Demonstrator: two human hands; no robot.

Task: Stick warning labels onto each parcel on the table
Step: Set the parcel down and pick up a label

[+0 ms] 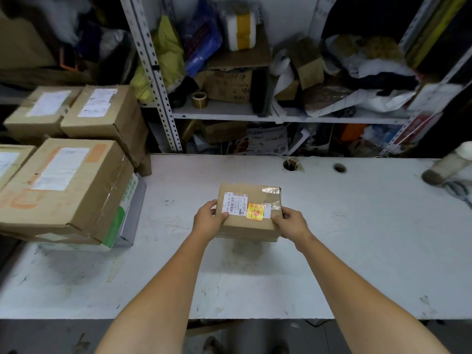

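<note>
Both hands on the small parcel (249,226) at mid-table (357,238); left hand (210,218) grips its left edge, thumb on top; right hand (290,222) clutches its near right corner; yellow warning label (255,212) sits on its top; big boxes (63,185) stacked well to its left.

Brown parcel (249,213), yellow-red warning label (255,212)

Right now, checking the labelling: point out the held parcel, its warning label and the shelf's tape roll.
parcel (244,226), head view, bare cardboard top.
warning label (255,212), head view, sticker's yellow-red middle.
tape roll (200,103), head view, brown outer side.
</note>
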